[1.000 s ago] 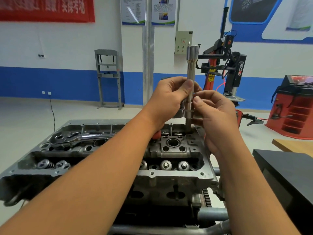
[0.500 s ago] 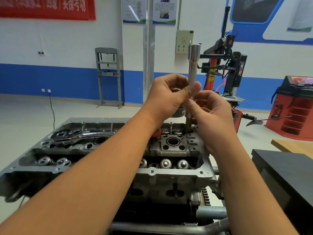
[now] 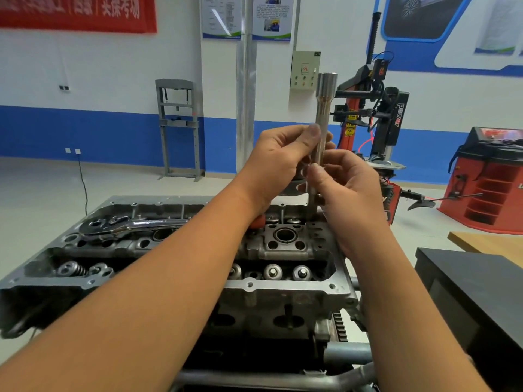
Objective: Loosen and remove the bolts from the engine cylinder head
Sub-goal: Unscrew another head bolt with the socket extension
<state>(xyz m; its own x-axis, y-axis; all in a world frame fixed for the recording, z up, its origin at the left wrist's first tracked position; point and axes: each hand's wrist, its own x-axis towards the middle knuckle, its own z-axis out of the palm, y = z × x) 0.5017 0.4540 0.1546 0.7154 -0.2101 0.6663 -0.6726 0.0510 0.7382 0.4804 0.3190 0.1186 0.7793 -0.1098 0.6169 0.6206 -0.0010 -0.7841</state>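
Observation:
The grey engine cylinder head [image 3: 283, 290] sits on a stand in front of me, valve springs showing along its near side. A long steel socket extension [image 3: 325, 108] stands upright at the head's far right corner, its lower end down in a bolt hole. My left hand [image 3: 280, 162] pinches the shaft between thumb and fingers. Just below it, my right hand [image 3: 348, 190] grips the same shaft with thumb and fingertips. The bolt itself is hidden under the tool. A chrome ratchet wrench [image 3: 127, 224] lies loose on the head's far left.
A black cabinet [image 3: 475, 301] stands close at the right, with a wooden tabletop [image 3: 492, 244] behind it. Beyond the head are a tyre changer [image 3: 376, 117], a red wheel balancer [image 3: 492, 182], a grey shop press [image 3: 177, 128] and a steel pillar [image 3: 246, 89].
The extension has risen slightly and both hands have shifted their fingers around the shaft, the left thumb moving higher. The ratchet has not moved.

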